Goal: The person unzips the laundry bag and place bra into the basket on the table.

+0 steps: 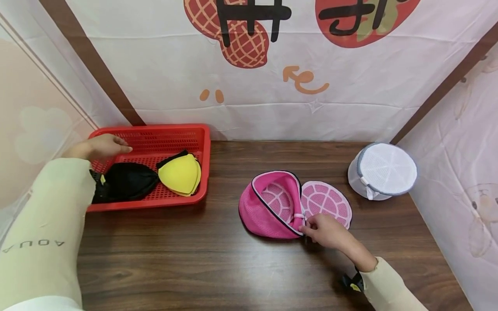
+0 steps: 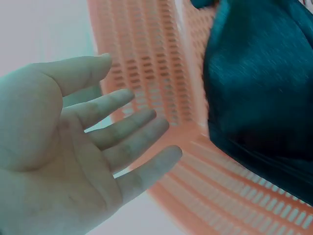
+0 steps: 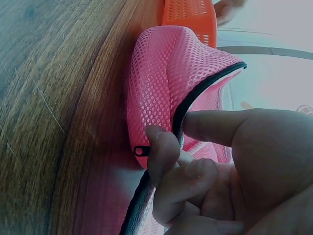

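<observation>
A pink mesh laundry bag point(image 1: 258, 216) stands unzipped on the table, its round lid point(image 1: 328, 199) folded out to the right. My right hand point(image 1: 328, 232) pinches the dark-edged rim of the bag between thumb and fingers, close to where the lid joins. Beside those fingers, the right wrist view shows a black zipper pull point(image 3: 142, 151). Over the left part of the red basket point(image 1: 206, 172) hovers my left hand point(image 1: 102, 146), fingers extended and nothing in them. Below it lies a black bra point(image 1: 130, 180), with a yellow bra point(image 1: 180, 173) to its right.
A white mesh laundry bag point(image 1: 389, 168) with a grey rim stands at the table's right rear. Printed cloth point(image 1: 264, 116) hangs along the back and both sides. Wood-grain table point(image 1: 218, 268) stretches in front of the basket and pink bag.
</observation>
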Motion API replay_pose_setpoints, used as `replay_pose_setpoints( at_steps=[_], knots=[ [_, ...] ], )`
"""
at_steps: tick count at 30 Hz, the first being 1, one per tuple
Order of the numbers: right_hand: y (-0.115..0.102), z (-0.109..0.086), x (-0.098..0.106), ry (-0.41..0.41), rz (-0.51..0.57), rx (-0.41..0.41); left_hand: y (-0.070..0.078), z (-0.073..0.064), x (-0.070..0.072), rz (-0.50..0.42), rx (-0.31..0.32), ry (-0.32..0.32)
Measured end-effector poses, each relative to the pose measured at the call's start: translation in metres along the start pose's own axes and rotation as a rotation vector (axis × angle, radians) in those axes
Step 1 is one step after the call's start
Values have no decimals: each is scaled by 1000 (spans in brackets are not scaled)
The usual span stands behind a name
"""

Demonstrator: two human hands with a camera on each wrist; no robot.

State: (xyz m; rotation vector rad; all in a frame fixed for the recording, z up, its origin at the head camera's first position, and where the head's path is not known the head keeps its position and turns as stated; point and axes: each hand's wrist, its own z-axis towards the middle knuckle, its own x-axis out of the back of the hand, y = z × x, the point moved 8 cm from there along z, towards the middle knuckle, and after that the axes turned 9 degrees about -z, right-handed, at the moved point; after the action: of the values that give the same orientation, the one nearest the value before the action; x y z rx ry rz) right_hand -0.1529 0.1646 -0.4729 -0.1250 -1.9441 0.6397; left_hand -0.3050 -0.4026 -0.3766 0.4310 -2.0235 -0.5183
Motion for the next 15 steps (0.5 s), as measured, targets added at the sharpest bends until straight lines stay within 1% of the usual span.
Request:
replay_pose_setpoints(
  at_steps=[3, 5, 9, 12, 15],
  knots=[
    [1, 0, 1, -2, 7, -3, 15, -2, 1, -1, -16, 18],
    [2, 0, 1, 0, 8, -5, 23, -3, 1, -5, -16, 26],
    [2, 1, 2, 16, 3, -2, 40, -6, 1, 0, -38, 47],
    [3, 1, 3, 27, -2, 1, 53, -10, 1, 16, -79, 81],
    [3, 0, 4, 36, 2, 3, 65, -17, 1, 36, -123, 118]
  ],
)
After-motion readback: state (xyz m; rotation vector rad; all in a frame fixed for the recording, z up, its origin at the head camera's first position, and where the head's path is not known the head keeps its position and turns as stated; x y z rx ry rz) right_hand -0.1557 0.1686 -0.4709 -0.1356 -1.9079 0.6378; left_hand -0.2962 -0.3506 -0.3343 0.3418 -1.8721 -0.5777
